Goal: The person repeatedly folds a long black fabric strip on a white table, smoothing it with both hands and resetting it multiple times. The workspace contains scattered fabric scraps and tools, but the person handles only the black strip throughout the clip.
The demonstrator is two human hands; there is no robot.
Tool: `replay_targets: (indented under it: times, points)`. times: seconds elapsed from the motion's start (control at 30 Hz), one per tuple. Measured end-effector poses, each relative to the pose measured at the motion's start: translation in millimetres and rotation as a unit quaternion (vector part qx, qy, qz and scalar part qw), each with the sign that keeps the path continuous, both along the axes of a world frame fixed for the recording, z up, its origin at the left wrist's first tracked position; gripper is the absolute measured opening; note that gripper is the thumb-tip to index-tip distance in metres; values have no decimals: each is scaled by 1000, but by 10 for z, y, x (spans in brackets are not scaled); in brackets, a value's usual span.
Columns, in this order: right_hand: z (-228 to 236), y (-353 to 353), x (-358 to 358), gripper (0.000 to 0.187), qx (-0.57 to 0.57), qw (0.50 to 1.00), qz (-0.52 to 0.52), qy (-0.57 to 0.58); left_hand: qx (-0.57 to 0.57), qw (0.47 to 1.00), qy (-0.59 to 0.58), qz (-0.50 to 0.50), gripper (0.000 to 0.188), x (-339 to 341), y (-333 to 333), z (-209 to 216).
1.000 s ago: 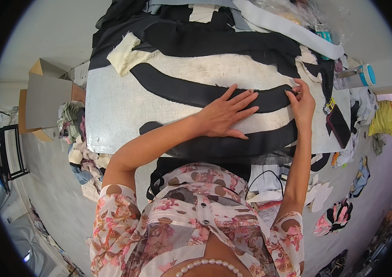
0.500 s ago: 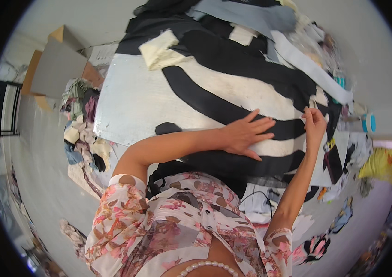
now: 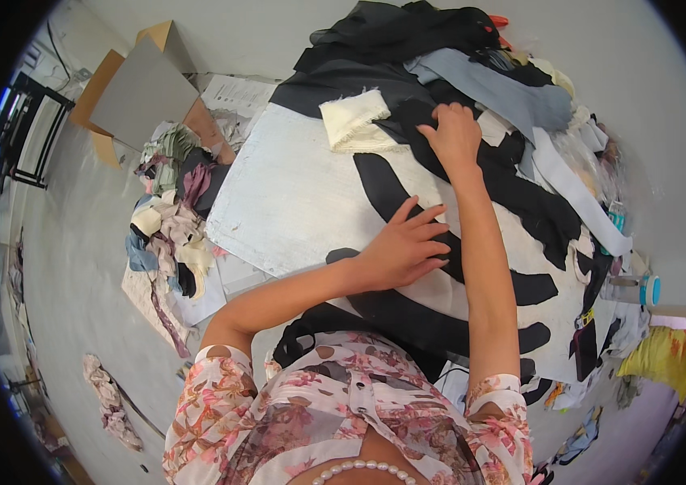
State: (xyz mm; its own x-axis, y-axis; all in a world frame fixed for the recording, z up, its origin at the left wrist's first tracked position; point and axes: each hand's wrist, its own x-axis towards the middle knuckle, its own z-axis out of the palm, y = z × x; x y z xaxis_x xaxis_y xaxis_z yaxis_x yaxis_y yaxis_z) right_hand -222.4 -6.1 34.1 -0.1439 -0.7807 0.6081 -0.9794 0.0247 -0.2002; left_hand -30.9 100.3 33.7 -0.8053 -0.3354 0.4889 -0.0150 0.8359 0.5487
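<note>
On the white board (image 3: pixel 254 186) lie several curved black fabric strips. My left hand (image 3: pixel 408 246) rests on one curved black strip (image 3: pixel 381 184), its fingers spread and pressing down. At the far side, my right hand (image 3: pixel 454 137) is bent over the upper end of a larger black fabric piece (image 3: pixel 513 182), fingers curled against the cloth; the fingertips are partly hidden. Left of it is a folded cream cloth piece (image 3: pixel 351 121) with frayed edges. Nearer to me, another black strip (image 3: pixel 416 317) passes under my right forearm.
Black cloth (image 3: pixel 391 36) and a grey-blue piece (image 3: pixel 496 85) are heaped at the back. A long white strip (image 3: pixel 577 198) runs down the right. Scraps (image 3: pixel 173 234) lie left of the board, near an open cardboard box (image 3: pixel 145 89). A dark flat object (image 3: pixel 584 347) sits at the board's right edge.
My right hand has left the right end of the curved strip and moved far and left to the larger black piece. My left hand stays spread on the strip. The view has shifted.
</note>
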Motion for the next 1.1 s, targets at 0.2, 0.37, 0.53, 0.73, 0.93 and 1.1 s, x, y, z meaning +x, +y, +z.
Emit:
replay_targets:
  times: [0.2,0.37,0.53,0.73,0.93,1.1]
  points:
    - [-92,-59,-222,16,158,982,-9,-108,33,996,16,83,18,227,-254,-43]
    - [-10,60,-319,17,118,987,31,-102,182,961,97,184,21,173,-491,-13]
    - [334,272,-300,15,22,980,93,-173,315,909,166,216,37,-62,-819,-8]
    - [730,489,-118,10,-29,964,175,-200,463,858,147,168,36,-760,-923,59]
    - [837,628,-504,31,35,855,237,-461,620,745,239,60,19,-920,-1013,291]
    - [493,752,-793,39,75,858,230,-453,572,782,239,62,18,-921,-1028,402]
